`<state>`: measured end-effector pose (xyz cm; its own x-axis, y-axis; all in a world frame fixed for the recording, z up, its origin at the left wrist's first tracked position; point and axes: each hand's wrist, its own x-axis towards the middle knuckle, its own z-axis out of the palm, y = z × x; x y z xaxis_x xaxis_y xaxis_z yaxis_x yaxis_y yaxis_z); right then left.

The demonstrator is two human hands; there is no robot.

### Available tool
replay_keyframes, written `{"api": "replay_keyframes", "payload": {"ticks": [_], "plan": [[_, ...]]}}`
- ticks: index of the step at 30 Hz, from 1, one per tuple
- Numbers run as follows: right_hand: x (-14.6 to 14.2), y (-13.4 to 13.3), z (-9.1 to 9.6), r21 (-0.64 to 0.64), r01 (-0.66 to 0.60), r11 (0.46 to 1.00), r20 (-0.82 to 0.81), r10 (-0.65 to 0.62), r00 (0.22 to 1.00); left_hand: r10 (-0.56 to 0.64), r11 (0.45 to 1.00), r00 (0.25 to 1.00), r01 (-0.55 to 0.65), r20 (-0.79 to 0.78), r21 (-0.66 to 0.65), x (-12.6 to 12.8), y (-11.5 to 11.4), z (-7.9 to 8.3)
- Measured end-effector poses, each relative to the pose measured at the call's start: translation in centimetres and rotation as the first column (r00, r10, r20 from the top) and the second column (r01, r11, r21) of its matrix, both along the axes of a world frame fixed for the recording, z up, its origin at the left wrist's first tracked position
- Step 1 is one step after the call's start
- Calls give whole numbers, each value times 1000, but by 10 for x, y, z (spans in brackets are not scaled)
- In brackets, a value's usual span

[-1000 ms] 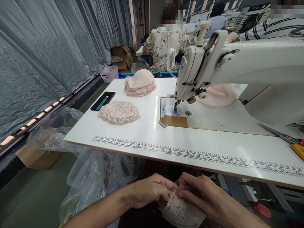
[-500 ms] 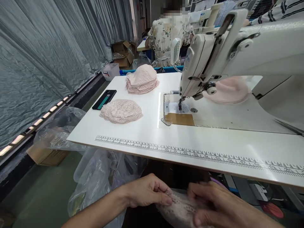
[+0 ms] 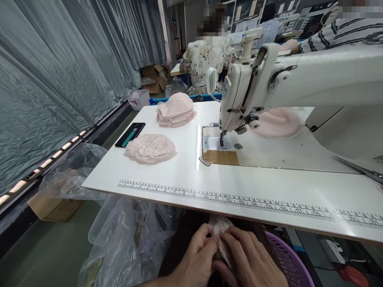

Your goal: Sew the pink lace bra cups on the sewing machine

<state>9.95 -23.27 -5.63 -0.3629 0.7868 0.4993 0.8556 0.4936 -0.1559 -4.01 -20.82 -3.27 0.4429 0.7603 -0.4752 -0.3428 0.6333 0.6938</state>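
Below the table's front edge, my left hand (image 3: 200,255) pinches a piece of pale pink lace fabric (image 3: 220,226) between thumb and fingers. My right hand (image 3: 249,255) is closed on the same lace from the other side, its fingers lying over it. Most of the piece is hidden under both hands. On the white table (image 3: 167,179) lies a flat pink lace piece (image 3: 151,148). Behind it sits a stack of pink lace cups (image 3: 176,109). The sewing machine (image 3: 239,91) stands to the right, its needle area away from my hands.
A dark phone (image 3: 130,134) lies at the table's left side. Scissors (image 3: 359,166) rest at the right, and pink fabric (image 3: 277,121) lies behind the needle. Beneath are a purple basket (image 3: 291,259) and plastic bags (image 3: 119,243). Co-workers sit beyond, one in a floral top (image 3: 206,59).
Both hands have drawn closer together and the lace between them has been turned and gathered, now nearer the table edge. The view has tilted up slightly and shifted right.
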Motion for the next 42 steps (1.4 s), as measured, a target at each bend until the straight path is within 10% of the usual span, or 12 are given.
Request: {"api": "replay_keyframes", "payload": {"ticks": [6, 9, 12, 14, 16, 18, 24, 29, 35, 42], "plan": [[17, -6, -14, 2, -103, 995, -161, 102, 982, -198, 979, 969, 187, 147, 84, -6, -4, -11], [27, -4, -5, -230, -215, 949, -458, 89, 885, -366, 923, 918, 338, 154, 184, -13, -6, -7], [36, 4, 16, -599, -321, 733, -625, -178, 760, -369, 839, 889, 444, -269, 314, -24, -4, 4], [41, 8, 29, -690, -402, 602, -654, -281, 702, -110, 764, 803, 445, -585, 467, -28, -1, 13], [45, 11, 40, -710, -475, 520, -672, -300, 677, 85, 648, 729, 478, -679, 593, -28, 5, 20], [47, 12, 46, -727, -478, 493, -657, -298, 692, 34, 586, 698, 566, -715, 580, -24, 10, 24], [52, 11, 50, -807, -352, 473, -523, -297, 799, -136, 668, 557, 662, -819, 339, -20, 21, 27], [48, 16, 42, -786, -461, 411, -587, -266, 765, -263, 717, 678, 613, -686, 331, -26, 29, 34], [48, 21, 39, -762, -538, 361, -641, -299, 707, -319, 695, 648, 656, -692, 294, -23, 32, 33], [46, 21, 37, -793, -470, 387, -578, -235, 781, -400, 680, 723, 646, -564, 346, -23, 38, 25]]}}
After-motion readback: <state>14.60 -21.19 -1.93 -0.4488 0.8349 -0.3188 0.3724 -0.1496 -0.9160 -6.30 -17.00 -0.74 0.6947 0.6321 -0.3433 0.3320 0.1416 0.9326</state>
